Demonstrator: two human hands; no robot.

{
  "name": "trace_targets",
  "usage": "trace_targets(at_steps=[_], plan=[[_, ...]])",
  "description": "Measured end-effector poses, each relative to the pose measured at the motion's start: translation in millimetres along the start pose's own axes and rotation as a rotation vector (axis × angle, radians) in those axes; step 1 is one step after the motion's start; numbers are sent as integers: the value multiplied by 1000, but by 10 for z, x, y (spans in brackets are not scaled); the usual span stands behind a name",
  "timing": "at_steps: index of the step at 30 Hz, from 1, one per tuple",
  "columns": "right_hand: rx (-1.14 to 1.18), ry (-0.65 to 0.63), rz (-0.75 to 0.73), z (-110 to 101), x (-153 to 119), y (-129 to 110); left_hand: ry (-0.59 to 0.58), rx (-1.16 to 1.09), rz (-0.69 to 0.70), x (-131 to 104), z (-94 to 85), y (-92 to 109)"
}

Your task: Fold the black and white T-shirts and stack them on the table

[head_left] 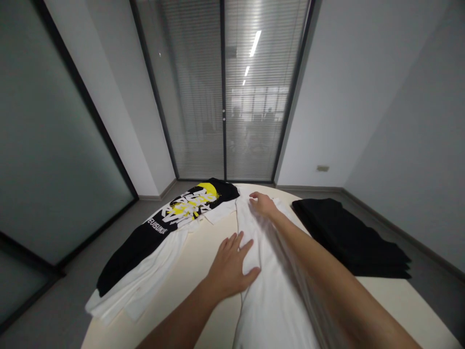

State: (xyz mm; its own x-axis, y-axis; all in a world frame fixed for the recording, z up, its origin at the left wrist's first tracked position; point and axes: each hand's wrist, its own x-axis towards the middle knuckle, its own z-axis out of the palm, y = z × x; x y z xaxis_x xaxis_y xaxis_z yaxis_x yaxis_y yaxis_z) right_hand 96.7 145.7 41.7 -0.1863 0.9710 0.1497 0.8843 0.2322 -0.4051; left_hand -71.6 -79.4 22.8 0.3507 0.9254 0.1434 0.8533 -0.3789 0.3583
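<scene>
A long white garment point(276, 286) runs lengthwise along the table from near the camera to its far edge, with soft wrinkles on its right side. Fingers spread, my left hand point(232, 265) rests at the garment's left edge, partly over the bare table top. My right hand point(263, 204) is farther away, over the garment's far end, fingers loosely extended and no cloth visibly gripped. To the left lies a black garment point(127, 257) with a yellow and white print, on top of white cloth point(160, 274).
A stack of folded black cloth point(348, 237) sits on the right of the cream table point(203, 261), beside my right forearm. The table's far edge is rounded. Beyond it are a glass partition with blinds point(199, 121) and grey walls.
</scene>
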Motion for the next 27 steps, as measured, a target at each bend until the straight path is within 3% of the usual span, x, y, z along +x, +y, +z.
trace_targets(at_steps=[6, 12, 18, 27], plan=[[-92, -142, -71, -184, -488, 203, 7, 25, 5, -12, -34, 38], [-93, -299, -129, -37, -872, 148, 6, 47, 13, -18, -35, 44], [-143, -249, -72, 94, -905, 156, 31, 46, 12, -19, -10, 10], [-178, -206, 34, 113, -701, 266, 69, 20, 35, -5, -14, 0]])
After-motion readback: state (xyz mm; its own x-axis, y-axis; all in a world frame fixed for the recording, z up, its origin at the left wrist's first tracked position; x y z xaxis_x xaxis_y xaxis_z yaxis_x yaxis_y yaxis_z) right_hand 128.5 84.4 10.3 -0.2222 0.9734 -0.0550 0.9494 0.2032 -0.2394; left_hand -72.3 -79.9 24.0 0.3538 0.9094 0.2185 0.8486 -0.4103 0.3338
